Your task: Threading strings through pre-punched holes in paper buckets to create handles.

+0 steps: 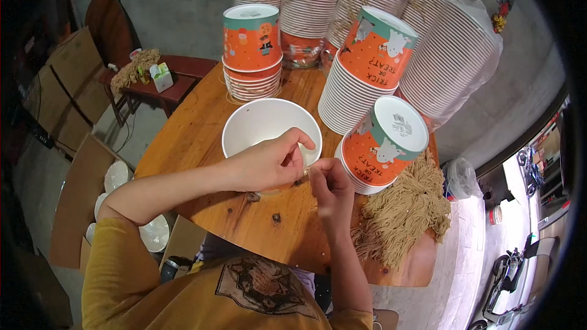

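A white paper bucket [269, 125] stands upright on the round wooden table [202, 128], its open mouth facing up. The left hand [269, 162] pinches its near rim, fingers closed on it; the right hand [331, 186], fingers curled together, touches the rim just beside it.

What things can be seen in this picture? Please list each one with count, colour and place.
table: one, brown wood, centre
bowl: one, white, upright, mid-table
cup stacks: three, orange and teal, upside down around the bowl
tall stacks: several, white, behind
twine: one tan bundle, right table edge
bench: one, dark red, left of table
boxes: brown, floor left
left hand: on bowl rim
right hand: beside left hand
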Demonstrator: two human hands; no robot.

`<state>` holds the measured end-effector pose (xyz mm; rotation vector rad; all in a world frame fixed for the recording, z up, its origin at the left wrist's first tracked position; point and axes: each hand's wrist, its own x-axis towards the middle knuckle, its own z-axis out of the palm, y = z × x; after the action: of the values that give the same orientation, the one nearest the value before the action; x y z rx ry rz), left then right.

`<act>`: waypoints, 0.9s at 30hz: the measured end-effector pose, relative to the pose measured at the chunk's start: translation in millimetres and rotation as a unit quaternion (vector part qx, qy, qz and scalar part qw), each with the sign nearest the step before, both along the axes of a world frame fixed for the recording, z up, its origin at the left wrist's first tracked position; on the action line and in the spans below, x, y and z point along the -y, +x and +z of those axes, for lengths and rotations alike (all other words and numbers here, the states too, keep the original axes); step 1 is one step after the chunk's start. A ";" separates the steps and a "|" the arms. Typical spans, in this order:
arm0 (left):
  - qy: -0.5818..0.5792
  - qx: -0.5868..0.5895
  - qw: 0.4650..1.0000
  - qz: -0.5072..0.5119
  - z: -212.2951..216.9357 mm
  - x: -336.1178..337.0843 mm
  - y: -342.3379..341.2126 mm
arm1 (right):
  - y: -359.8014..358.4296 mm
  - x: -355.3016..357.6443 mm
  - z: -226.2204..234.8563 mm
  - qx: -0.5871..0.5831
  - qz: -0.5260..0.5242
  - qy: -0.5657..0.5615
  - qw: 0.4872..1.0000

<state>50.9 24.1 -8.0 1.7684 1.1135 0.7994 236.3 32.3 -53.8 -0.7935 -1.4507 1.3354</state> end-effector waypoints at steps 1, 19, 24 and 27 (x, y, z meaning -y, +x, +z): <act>0.000 0.000 1.000 0.000 1.1 0.2 -0.2 | -0.1 0.0 0.1 0.001 -0.004 -0.004 1.000; 0.080 -0.135 0.987 0.037 8.3 2.7 -1.0 | 10.3 2.4 -22.0 0.051 -0.080 0.080 0.992; 0.073 -0.111 0.990 0.048 4.9 3.3 -1.4 | 6.3 12.3 -0.7 0.192 -0.133 0.215 0.948; 0.071 -0.109 0.990 0.047 9.9 5.5 0.8 | 3.2 12.1 -3.4 0.277 -0.177 0.332 0.884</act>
<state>51.7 18.6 2.0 1.9713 1.3199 0.7705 239.5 20.3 -57.2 -0.9414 -1.9270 0.2724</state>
